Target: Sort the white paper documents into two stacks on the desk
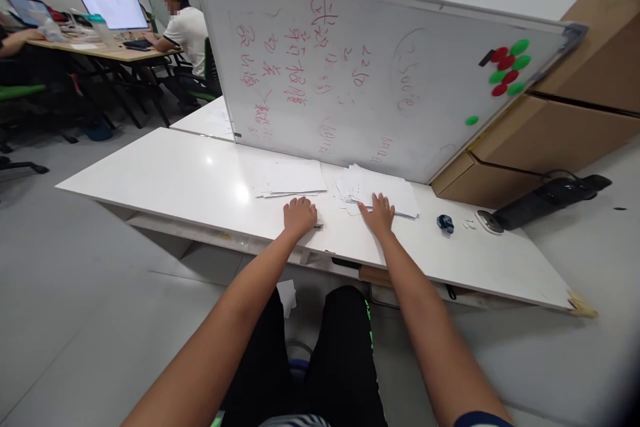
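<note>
Black trousers with green markings (345, 347) lie nearest, cut off below, between two bare forearms (235, 313). The left hand (299, 217) curls near the front edge of the long white desk (150, 173), against a small pale object (319, 222), mostly hidden; whether it is gripped, I cannot tell. The right hand (381, 215) is unclenched, thumb and fingers spread on the near side of the right stack of white paper sheets (400, 193). The left stack of white paper sheets (295, 177) sits just beyond the left hand. An upright white whiteboard with red writing (440, 80) bounds the back; desktop stretches leftward. Marks on the sheets are illegible.
</note>
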`<state>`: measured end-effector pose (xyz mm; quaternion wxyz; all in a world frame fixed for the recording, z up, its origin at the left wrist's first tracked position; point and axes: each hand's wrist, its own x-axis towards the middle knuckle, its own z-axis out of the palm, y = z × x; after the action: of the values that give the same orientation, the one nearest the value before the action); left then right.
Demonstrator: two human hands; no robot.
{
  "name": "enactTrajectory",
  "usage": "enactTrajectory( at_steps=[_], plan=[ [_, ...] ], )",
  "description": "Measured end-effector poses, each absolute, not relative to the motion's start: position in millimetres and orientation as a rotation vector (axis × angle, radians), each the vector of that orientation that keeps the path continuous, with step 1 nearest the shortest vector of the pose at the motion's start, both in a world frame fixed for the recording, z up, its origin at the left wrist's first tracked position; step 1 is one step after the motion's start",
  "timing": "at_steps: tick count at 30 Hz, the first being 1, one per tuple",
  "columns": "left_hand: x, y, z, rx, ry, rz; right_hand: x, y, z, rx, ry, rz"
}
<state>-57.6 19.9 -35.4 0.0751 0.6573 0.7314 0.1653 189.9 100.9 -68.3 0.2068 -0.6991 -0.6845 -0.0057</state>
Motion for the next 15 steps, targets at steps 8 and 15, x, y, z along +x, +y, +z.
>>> enactTrajectory(
  at_steps=[8,15],
  plan=[
    [-57.8,20.3,-34.5,1.968,2.205,0.479,190.6,100.3,-88.2,-1.789,-1.812,-0.125],
    [-56.2,21.2,-31.6,1.945,2.227,0.458,194.2,99.9,-85.1,-1.767,-1.789,-0.095]
  ],
)
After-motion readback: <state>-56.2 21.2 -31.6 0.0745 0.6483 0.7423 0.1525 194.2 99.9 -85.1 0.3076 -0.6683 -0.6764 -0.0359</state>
